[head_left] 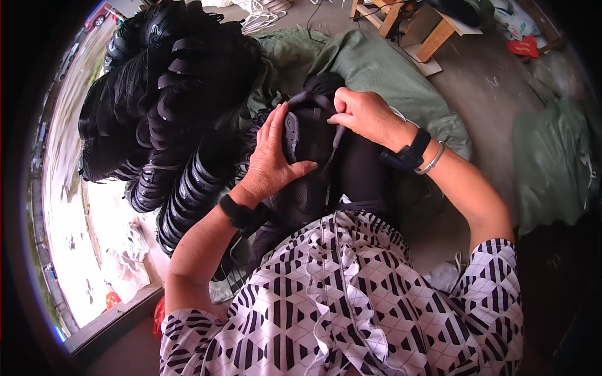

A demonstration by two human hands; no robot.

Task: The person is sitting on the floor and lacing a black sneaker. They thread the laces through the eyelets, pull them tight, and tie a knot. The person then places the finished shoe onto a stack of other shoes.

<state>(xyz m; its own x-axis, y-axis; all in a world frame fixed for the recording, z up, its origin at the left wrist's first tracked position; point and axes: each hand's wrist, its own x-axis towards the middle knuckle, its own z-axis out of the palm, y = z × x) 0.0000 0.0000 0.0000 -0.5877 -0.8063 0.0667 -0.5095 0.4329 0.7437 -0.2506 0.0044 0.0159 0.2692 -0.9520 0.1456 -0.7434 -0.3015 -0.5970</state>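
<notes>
A black shoe upper [307, 141] with a mesh-like surface rests on my lap, over dark trousers. My left hand [269, 160] grips its left side, fingers pointing away from me along the edge and thumb laid across it. By the upper's far right edge, my right hand [367, 116] is closed in a pinch. What lies between its fingertips is too small to make out. A dark strip [338, 136] hangs just below that pinch, and a thin white cord [397, 114] shows beside the right wrist.
Tall nested stacks of black shoe uppers [182, 94] crowd the left side, beside a bright opening. Green sacking [389, 75] spreads beyond my knees, with more green sacking [552, 163] at far right. A wooden stool [436, 37] and white cords [263, 14] lie farther off.
</notes>
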